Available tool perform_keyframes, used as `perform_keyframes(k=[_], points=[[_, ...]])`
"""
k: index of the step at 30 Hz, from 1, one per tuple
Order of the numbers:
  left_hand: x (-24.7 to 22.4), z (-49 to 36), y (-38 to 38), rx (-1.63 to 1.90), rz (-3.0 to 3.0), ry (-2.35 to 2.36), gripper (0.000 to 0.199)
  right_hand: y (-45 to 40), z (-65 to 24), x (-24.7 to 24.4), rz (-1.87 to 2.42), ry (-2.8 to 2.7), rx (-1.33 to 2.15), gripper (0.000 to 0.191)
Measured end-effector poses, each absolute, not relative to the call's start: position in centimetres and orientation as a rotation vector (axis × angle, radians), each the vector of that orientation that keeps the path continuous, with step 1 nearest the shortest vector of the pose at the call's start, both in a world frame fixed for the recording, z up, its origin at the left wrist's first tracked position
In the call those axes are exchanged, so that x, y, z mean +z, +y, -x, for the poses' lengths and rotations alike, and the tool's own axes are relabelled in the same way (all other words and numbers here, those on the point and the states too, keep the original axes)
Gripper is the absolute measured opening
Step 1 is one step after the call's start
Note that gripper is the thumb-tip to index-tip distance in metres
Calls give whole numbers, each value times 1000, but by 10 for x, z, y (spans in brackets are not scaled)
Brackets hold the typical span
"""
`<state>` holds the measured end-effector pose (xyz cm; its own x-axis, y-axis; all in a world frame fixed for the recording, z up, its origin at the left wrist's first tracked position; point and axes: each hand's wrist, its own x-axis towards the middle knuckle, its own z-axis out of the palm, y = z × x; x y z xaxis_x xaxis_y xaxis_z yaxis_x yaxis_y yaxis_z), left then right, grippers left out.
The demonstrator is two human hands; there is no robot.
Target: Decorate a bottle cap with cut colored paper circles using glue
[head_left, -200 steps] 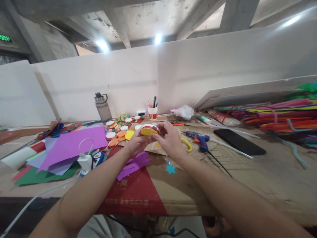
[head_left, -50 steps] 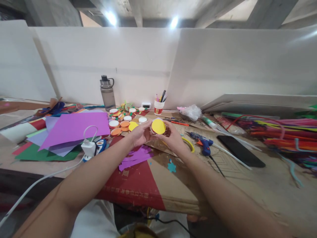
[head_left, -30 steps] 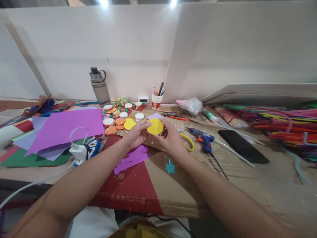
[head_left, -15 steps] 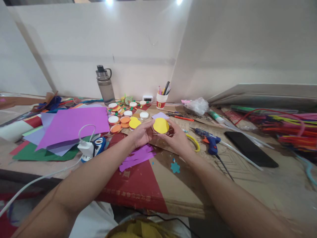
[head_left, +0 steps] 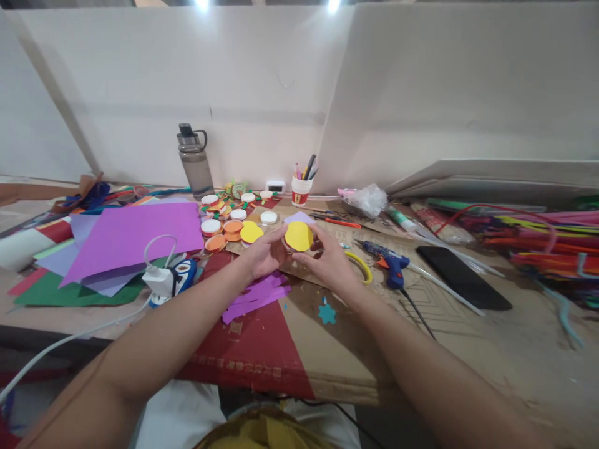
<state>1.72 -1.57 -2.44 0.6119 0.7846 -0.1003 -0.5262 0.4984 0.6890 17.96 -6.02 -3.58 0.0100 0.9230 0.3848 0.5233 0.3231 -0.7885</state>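
Note:
Between both hands is a yellow paper disc (head_left: pixel 298 236), its face tilted up toward me; whether it sits on something round underneath is hard to make out. My left hand (head_left: pixel 267 254) pinches the left edge. On the other side, my right hand (head_left: pixel 331 257) grips the right and near edges with fingers and thumb. Just behind the disc lies a piece of lilac paper (head_left: pixel 299 217). A second yellow scalloped piece (head_left: pixel 251 232) rests on the table beyond my left fingers. Purple paper strips (head_left: pixel 257 296) lie below my left hand.
White and orange round pieces (head_left: pixel 233 229) cluster at the left. A blue glue gun (head_left: pixel 394 268), yellow tape roll (head_left: pixel 362 268) and black phone (head_left: pixel 461 277) lie right. Purple sheets (head_left: pixel 135 234), a bottle (head_left: pixel 195 165) and a pen cup (head_left: pixel 301 190) stand around; a white cable (head_left: pixel 75 338) crosses left.
The whole view has shifted slightly, so things appear a little further left. Both hands keep hold of the yellow disc, with little change in grip.

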Motion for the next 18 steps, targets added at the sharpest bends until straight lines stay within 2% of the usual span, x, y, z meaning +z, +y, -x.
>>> perform_keyframes(k=[8, 14, 18], points=[[-23, -18, -18, 853, -648, 430, 41, -62, -178, -35, 1306, -1659, 518, 84], [-29, -18, -17, 873, -726, 411, 40, -71, -177, -25, 1360, -1640, 385, 63], [-31, -18, -16, 888, -739, 406, 33, -73, -177, -22, 1340, -1646, 318, 60]])
